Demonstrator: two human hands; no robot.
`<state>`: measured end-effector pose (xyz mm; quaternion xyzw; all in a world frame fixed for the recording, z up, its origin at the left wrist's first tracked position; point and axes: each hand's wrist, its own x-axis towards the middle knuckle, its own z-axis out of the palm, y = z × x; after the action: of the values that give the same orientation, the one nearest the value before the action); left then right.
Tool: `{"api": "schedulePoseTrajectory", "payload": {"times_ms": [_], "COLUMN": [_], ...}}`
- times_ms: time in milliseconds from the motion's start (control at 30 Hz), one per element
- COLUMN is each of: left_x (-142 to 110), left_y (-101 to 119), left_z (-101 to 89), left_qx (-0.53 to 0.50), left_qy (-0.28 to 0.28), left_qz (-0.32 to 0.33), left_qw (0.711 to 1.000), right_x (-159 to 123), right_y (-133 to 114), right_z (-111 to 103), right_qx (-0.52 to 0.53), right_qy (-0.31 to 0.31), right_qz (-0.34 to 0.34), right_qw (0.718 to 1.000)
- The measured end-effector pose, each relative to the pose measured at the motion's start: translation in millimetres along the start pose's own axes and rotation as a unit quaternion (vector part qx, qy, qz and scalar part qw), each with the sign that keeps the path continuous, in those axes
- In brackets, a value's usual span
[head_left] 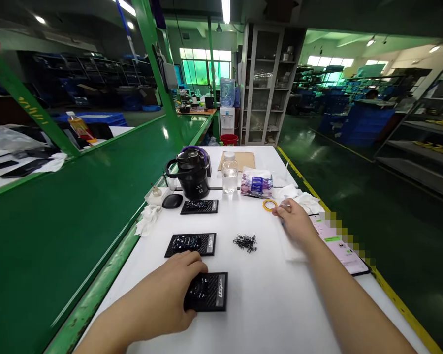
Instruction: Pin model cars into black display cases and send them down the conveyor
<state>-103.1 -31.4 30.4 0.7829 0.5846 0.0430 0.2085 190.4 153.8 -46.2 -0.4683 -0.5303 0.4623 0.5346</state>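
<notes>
My left hand (170,290) is closed around the left end of the nearest black plate (221,294), which carries a glossy dark model car and a silver lettered strip. Just beyond it lies a second such plate (211,244), and farther back a third (212,206). My right hand (297,223) is pinched over the right side of the table, beside a ring of yellow tape (269,205). Between its fingertips something thin shows, too small to name. A small heap of black pieces (245,243) lies in the middle of the white table (269,305).
Along the back stand a black lidded jug (194,179), a clear bottle (229,172) and a printed packet (256,183). A black mouse (172,201) sits at left. Crumpled tissue (308,200) and a tablet-like screen (339,243) lie at right. A green conveyor (107,196) borders the left.
</notes>
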Motion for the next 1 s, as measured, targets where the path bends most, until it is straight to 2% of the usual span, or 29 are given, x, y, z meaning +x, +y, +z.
{"api": "schedulePoseTrajectory", "payload": {"times_ms": [67,133,200,267,333,400,467,533,700,1000], "left_x": [-3.4,-4.1,1.3,14.3,32.3,49.8,61.8,67.3,66.4,62.6], "left_y": [11.2,27.0,44.6,59.6,67.9,68.7,65.0,61.1,59.7,61.7], "left_z": [-8.5,-18.3,-24.9,-24.2,-14.3,2.5,20.9,34.8,43.5,47.3], "left_qx": [-0.025,-0.027,-0.005,0.023,0.037,0.023,-0.002,-0.023,-0.073,-0.113], "left_qy": [-0.019,-0.030,-0.014,0.012,0.035,0.055,0.074,0.094,0.156,0.181], "left_qz": [0.015,0.015,0.010,0.010,0.010,0.005,-0.002,-0.001,0.022,0.044], "left_qw": [0.999,0.999,1.000,1.000,0.999,0.998,0.997,0.995,0.985,0.976], "right_x": [0.0,-0.2,-3.7,-12.9,-28.0,-45.6,-61.1,-71.2,-76.7,-82.0], "right_y": [-0.1,-10.6,-30.3,-54.4,-76.4,-90.6,-95.2,-92.4,-80.8,-79.4], "right_z": [2.1,-1.0,-7.5,-12.9,-12.5,-4.8,7.8,20.8,37.5,43.6], "right_qx": [0.040,0.098,0.161,0.213,0.273,0.365,0.414,0.424,0.431,0.437], "right_qy": [0.009,0.047,0.079,0.074,0.005,-0.127,-0.245,-0.307,-0.346,-0.346], "right_qz": [-0.002,-0.023,-0.049,-0.066,-0.061,-0.046,-0.038,-0.034,-0.016,-0.003], "right_qw": [0.999,0.994,0.982,0.972,0.960,0.921,0.876,0.851,0.833,0.830]}}
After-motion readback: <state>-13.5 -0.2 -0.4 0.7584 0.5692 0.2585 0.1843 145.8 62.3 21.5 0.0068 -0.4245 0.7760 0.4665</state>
